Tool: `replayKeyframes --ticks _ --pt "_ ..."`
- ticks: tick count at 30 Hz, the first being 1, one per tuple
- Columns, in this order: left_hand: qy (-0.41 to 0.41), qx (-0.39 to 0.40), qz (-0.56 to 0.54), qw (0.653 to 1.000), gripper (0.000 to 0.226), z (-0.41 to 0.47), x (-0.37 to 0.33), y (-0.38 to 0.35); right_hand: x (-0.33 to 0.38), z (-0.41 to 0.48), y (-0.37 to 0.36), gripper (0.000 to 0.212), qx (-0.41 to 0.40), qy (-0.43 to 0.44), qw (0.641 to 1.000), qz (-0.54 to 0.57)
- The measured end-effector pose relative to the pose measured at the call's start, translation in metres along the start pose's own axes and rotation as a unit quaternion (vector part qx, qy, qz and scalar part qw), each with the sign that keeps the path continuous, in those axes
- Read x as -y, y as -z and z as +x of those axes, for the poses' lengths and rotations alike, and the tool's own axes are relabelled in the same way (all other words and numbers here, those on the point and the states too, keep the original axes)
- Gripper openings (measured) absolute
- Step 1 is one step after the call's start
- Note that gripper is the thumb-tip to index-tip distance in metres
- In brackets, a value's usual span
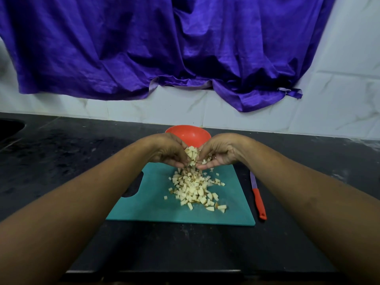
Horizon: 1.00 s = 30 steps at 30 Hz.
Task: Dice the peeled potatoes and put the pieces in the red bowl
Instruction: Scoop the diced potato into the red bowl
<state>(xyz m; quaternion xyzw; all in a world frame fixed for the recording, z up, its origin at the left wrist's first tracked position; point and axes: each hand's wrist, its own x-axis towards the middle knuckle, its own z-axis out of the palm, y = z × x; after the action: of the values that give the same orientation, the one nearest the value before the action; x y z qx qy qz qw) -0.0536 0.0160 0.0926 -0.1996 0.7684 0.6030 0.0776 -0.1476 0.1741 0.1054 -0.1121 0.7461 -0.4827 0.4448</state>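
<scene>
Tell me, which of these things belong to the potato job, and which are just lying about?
Part of the job:
diced potato, some cupped between the left hand and right hand
red bowl
teal cutting board
knife, laid beside the board

Just lying about:
purple cloth on the wall
what looks like a sink, far left

No legible txt, labels, brand marks or nos. on cutting board (144, 206), knife (258, 198), red bowl (188, 134) or purple cloth (144, 48).

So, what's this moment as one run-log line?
left hand, right hand: cupping diced potato | pile: on teal cutting board | red bowl: beyond hands | knife: right of board
</scene>
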Motion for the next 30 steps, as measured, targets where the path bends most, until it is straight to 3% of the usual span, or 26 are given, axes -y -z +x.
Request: replayKeyframes --ticks 7,13,17,23,25,30 --pt "0.026 -0.019 -0.001 0.999 0.012 0.035 -0.054 0.026 0.060 0.023 0.021 0.034 -0.028 0.022 0.999 0.025" --pt "0.011 -0.096 0.021 0.995 0.033 0.081 -0.053 0.028 0.072 0.062 0.018 0.035 -0.076 0.051 0.995 0.044" --pt "-0.021 -0.140 0.059 0.988 0.028 0.095 -0.044 0.022 0.072 0.074 0.012 0.037 -0.085 0.058 0.995 -0.012" --pt "-0.080 -0.165 0.113 0.976 0.022 0.093 -0.034 0.024 0.065 0.080 0.008 0.027 -0.168 0.117 0.974 -0.091" --pt "-0.096 -0.173 0.124 0.972 0.026 0.091 -0.028 0.025 0.060 0.079 0.009 0.028 -0.163 0.133 0.975 -0.068" --pt "-0.133 -0.181 -0.012 0.974 0.028 0.068 -0.010 0.028 0.050 0.069 0.028 0.034 -0.139 0.199 0.965 0.100"
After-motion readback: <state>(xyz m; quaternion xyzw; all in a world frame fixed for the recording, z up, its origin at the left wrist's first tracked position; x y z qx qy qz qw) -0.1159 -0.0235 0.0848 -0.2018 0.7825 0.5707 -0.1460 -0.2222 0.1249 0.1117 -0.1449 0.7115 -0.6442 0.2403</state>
